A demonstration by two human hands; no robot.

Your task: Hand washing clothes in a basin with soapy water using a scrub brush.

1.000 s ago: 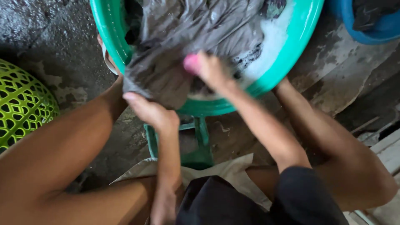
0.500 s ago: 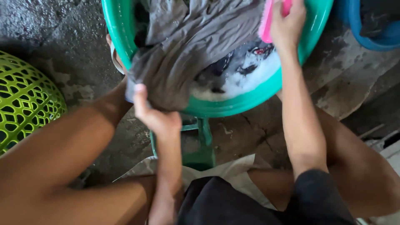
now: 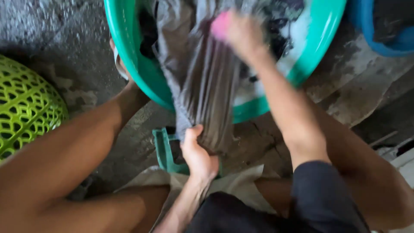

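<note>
Head view: the left hand (image 3: 198,155) is clenched around the lower end of a wet grey garment (image 3: 207,86), its fingers (image 3: 189,136) wrapped over the bunched cloth just below the rim of a green wash basin (image 3: 129,64). From those fingers the garment runs up and away, over the basin's near rim and into the basin, so its long axis lies roughly straight out from the person, pulled into taut lengthwise folds.

The right hand (image 3: 239,32) is up at the far end of that stretch, inside the basin and on top of the cloth, closed on a pink scrubbing brush (image 3: 221,25). It is motion-blurred, so the exact finger grip cannot be made out, only that the brush sits in the hand. The brush is touching or just above the grey cloth; the blur does not let me say which.

The relation that matters: the cloth is pinned at the near end by the left hand, and the free stretch lies between the two hands, directly beyond the left fingers and directly below the right. The right hand is the nearer one to the part of the garment lying in the basin, where soapy water (image 3: 297,39) and darker laundry show beside it.

Left of the left hand, well apart, stands a lime-green plastic basket (image 3: 26,112). Beyond the right hand, at the upper right, is part of a blue tub (image 3: 379,30). Just beside the left fingers sits a green stool (image 3: 164,151) on the concrete floor (image 3: 64,39).
</note>
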